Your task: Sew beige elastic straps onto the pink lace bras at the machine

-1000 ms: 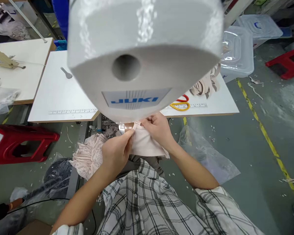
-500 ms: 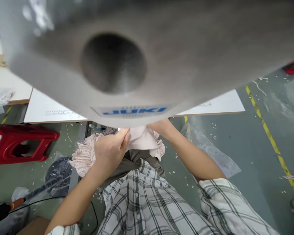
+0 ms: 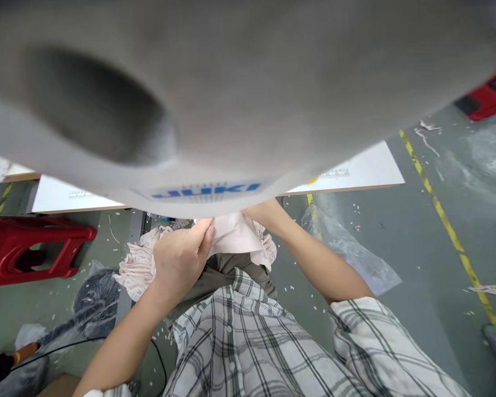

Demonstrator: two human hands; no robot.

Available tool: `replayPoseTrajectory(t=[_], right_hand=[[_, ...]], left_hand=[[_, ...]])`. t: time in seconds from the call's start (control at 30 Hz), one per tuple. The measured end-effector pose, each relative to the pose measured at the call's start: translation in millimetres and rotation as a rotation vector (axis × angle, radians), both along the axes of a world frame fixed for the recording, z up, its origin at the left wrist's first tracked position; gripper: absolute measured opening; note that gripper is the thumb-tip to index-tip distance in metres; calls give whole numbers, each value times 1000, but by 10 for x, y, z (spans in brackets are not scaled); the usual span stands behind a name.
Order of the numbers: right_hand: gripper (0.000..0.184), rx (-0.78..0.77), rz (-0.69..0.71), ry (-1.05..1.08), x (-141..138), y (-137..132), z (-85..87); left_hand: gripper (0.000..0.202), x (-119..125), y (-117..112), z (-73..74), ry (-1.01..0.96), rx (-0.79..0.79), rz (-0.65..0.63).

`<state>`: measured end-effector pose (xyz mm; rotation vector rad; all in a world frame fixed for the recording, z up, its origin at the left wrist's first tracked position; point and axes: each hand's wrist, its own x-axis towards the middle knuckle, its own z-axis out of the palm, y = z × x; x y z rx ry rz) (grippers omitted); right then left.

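Note:
The grey head of a JUKI sewing machine (image 3: 248, 138) fills the upper view, close to the camera. Just below its lower edge, my left hand (image 3: 181, 255) pinches the left side of a pale pink fabric piece (image 3: 235, 236) between thumb and fingers. My right hand (image 3: 261, 213) reaches in from the right at the fabric's other side; its fingers are hidden behind the machine head. Beneath and to the left of the fabric lies a bunched heap of pale pink lace (image 3: 136, 267), with more lace showing at the right. The needle area is out of sight.
A white tabletop (image 3: 367, 165) with a printed ruler runs behind the machine. At left is a red plastic stool (image 3: 37, 248), with a dark wrapped bundle (image 3: 97, 298) below it. Clear plastic (image 3: 355, 259) and scraps lie on the floor, crossed by yellow tape (image 3: 446, 229).
The view has shifted, so the machine head looms larger and its round hollow sits further left. Both hands keep nearly the same place at the fabric.

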<state>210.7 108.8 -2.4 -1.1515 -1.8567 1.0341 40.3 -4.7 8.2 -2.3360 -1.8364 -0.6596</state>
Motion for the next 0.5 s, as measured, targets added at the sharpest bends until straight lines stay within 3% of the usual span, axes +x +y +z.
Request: replayPoseTrajectory(t=[0.17,0.5], right_hand=[[12,-47,-33,-13,-27,-15,62],[21,8,-38,24,-41,-36,-98]], left_hand=[[29,-76,-12,-15,17,32,35],[30,-155,-20,26,25,28,-5]])
